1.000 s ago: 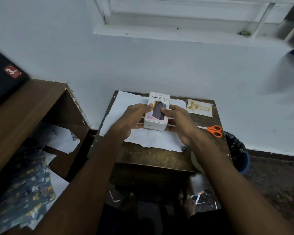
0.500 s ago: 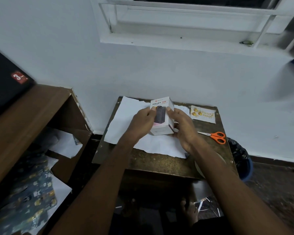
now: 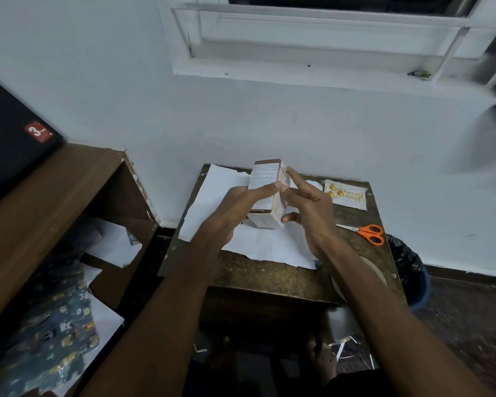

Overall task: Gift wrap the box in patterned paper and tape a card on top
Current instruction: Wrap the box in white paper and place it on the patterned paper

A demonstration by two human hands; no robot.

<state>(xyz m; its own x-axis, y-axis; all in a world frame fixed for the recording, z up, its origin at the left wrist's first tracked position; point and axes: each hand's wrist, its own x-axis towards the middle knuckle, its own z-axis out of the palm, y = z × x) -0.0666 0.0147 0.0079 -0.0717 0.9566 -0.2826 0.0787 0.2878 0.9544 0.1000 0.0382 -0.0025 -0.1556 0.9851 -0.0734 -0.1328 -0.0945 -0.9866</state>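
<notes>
- White wall and a window sill back a small dark wooden table (image 3: 269,279), whose far half is covered by a sheet of paper (image 3: 269,247) lying white side up.
- Box (image 3: 267,193) — held tilted above the paper near the table's far edge, one end lifted, its printed back turned to the camera.
- Risk: the hold looks light and the box is mid-turn, so it could slip and land skewed or off the sheet; that would probably crease the paper or spoil the alignment for wrapping.
- Risk: the sheet's torn near edge is loose, and a dragging forearm could shift it toward the table's front edge.
- Left hand (image 3: 238,207) grips the box from its left side, fingers laid along the face.
- Right hand (image 3: 307,204) steadies it on the right — thumb under the lower corner, index finger straight and raised along the upper edge.
- Card (image 3: 347,196) lies at the far right corner; orange scissors (image 3: 367,232) sit by the right edge, well clear of the hands.
</notes>
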